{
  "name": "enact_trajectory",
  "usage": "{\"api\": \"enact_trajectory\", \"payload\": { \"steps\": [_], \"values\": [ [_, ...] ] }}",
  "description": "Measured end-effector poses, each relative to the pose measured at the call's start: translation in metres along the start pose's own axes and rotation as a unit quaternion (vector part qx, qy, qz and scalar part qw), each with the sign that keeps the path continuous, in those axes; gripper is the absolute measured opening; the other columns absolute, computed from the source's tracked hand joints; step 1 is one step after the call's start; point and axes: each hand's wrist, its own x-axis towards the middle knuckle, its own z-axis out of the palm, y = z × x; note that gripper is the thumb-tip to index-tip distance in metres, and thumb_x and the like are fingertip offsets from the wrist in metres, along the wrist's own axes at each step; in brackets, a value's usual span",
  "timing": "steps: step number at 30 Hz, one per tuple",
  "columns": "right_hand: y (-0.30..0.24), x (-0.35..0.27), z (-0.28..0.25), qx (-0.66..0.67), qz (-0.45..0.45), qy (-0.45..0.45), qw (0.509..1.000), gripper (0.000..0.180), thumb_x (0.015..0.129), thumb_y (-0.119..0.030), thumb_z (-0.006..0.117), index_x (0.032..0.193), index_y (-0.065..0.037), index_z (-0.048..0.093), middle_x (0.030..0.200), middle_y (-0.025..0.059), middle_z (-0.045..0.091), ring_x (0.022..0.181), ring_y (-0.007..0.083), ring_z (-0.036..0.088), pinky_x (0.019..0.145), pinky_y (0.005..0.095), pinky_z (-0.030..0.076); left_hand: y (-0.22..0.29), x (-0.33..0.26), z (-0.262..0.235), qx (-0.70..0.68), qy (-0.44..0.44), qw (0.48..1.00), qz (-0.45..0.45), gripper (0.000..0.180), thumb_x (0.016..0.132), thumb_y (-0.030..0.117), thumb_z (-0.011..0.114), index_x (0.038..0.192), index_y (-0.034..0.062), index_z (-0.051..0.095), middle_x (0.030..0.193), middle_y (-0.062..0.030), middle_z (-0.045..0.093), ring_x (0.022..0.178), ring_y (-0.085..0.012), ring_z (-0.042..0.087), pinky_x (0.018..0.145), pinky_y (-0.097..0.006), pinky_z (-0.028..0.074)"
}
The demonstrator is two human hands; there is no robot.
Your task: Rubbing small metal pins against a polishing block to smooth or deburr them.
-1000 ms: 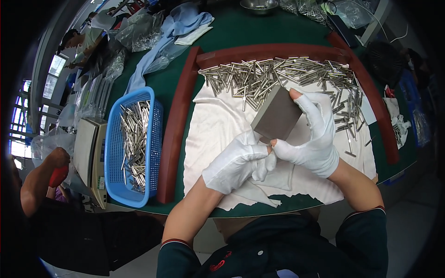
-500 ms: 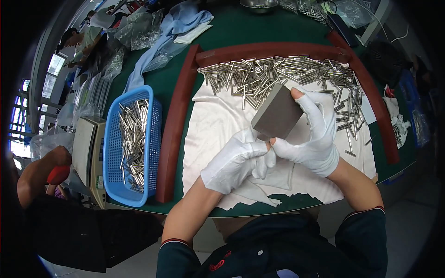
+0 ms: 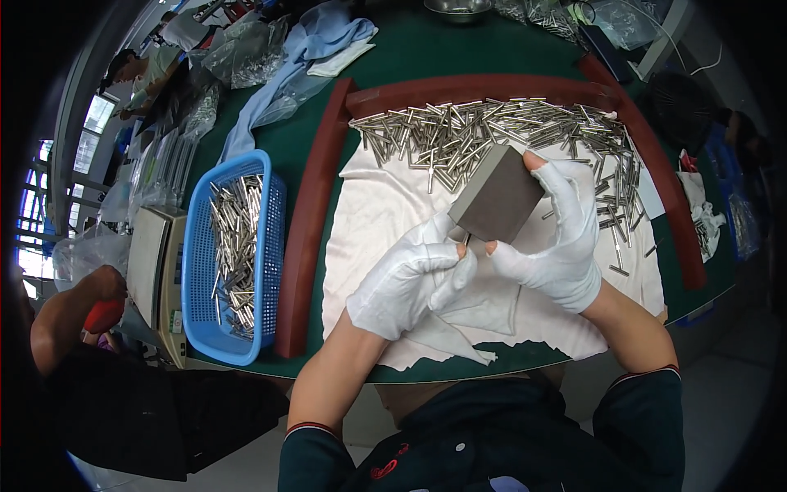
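Observation:
A grey-brown rectangular block [image 3: 502, 197] is tilted up over the cloth, its broad flat face toward me. My right hand [image 3: 557, 246], in a white glove with bare fingertips, grips it along the right edge and lower corner. My left hand [image 3: 414, 275], gloved alike, is closed just below the block's lower left corner. A short piece of thin metal pin [image 3: 467, 239] shows between its thumb and fingers, pointing up toward the block; most of it is hidden. Beyond the block lies a wide heap of loose metal pins [image 3: 459, 135] on the pale cloth [image 3: 361, 246].
Dark red rails [image 3: 307, 246] border the cloth on the green table [image 3: 402, 57]. At left stands a blue plastic basket [image 3: 275, 271] holding more pins, beside a scale [image 3: 156, 262]. A metal bowl [image 3: 459, 8] sits at the back. Another person's arm [image 3: 74, 307] is at far left.
My hands have drawn slightly apart, the left moving a little left and down. The block has shifted slightly right with my right hand, and a pin now shows at my left fingertips.

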Motion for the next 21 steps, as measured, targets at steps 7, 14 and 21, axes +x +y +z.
{"api": "enact_trajectory", "payload": {
  "steps": [7, 14, 21],
  "values": [
    [-0.001, 0.000, -0.003, -0.001, -0.007, -0.001, 1.000, 0.080, 0.055, -0.017, 0.080, 0.126, 0.000, 0.047, 0.107, 0.0121, 0.048, 0.095, 0.0243, 0.049, 0.080, 0.0329, 0.044, 0.004, 0.002, -0.004, -0.063, -0.065, 0.996, -0.025, 0.062, 0.086, 0.004, 0.045, 0.143, 0.0011, 0.021, 0.072, -0.0087, 0.051, 0.041, -0.0104, 0.039, 0.040, -0.021, 0.033],
    [0.002, -0.003, -0.002, 0.010, -0.014, 0.007, 1.000, 0.081, 0.055, -0.016, 0.080, 0.127, 0.000, 0.047, 0.108, 0.0123, 0.048, 0.096, 0.0241, 0.050, 0.080, 0.0323, 0.045, 0.002, 0.001, -0.004, -0.101, -0.077, 0.992, -0.019, 0.059, 0.085, 0.002, 0.046, 0.140, 0.0010, 0.025, 0.082, -0.0101, 0.053, 0.047, -0.0098, 0.045, 0.040, -0.020, 0.036],
    [0.002, -0.004, 0.000, -0.001, -0.029, 0.025, 0.999, 0.084, 0.054, -0.019, 0.081, 0.128, 0.000, 0.046, 0.109, 0.0127, 0.048, 0.096, 0.0241, 0.050, 0.079, 0.0328, 0.045, 0.003, 0.007, -0.015, -0.138, -0.203, 0.969, -0.017, 0.051, 0.086, -0.001, 0.046, 0.134, 0.0001, 0.033, 0.095, -0.0111, 0.057, 0.063, -0.0119, 0.061, 0.046, -0.018, 0.046]
  ]
}}
